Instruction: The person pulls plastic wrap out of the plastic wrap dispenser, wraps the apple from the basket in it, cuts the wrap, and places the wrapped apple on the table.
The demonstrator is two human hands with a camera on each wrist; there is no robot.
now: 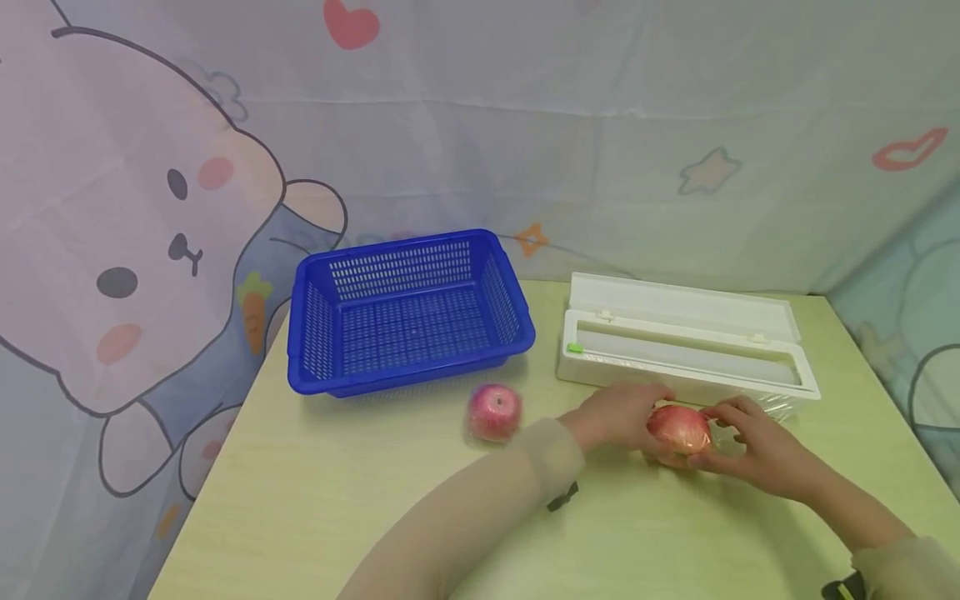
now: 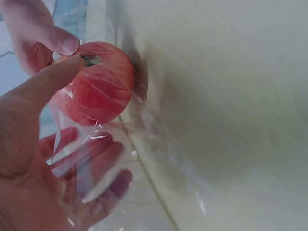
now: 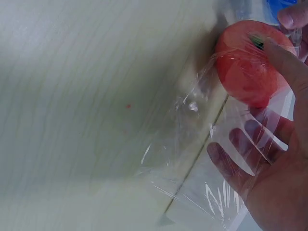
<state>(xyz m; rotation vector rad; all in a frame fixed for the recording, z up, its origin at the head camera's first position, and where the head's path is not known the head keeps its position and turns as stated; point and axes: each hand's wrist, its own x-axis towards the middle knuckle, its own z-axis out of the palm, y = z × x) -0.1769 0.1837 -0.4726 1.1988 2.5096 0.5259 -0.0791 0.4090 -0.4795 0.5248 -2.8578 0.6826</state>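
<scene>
Between both hands sits a red apple (image 1: pixel 681 432) with clear plastic film (image 3: pixel 185 144) wrapped loosely over it. My left hand (image 1: pixel 621 415) holds its left side, the thumb lying beside the stem in the left wrist view. From the other side my right hand (image 1: pixel 768 447) grips the apple, thumb on top near the stem. Its other fingers (image 3: pixel 219 159) spread behind the loose film in the right wrist view. The film trails off below the apple in both wrist views. Just behind the hands stands a white cling film dispenser (image 1: pixel 645 371), its lid (image 1: pixel 682 304) raised.
A second apple (image 1: pixel 495 412), shiny as if wrapped, rests on the table (image 1: pixel 300 492) left of the hands. Behind it is a blue plastic basket (image 1: pixel 427 371) with nothing in it. A green slider (image 1: pixel 575 347) sits at the dispenser's left end. A printed cloth (image 1: pixel 480 150) hangs behind.
</scene>
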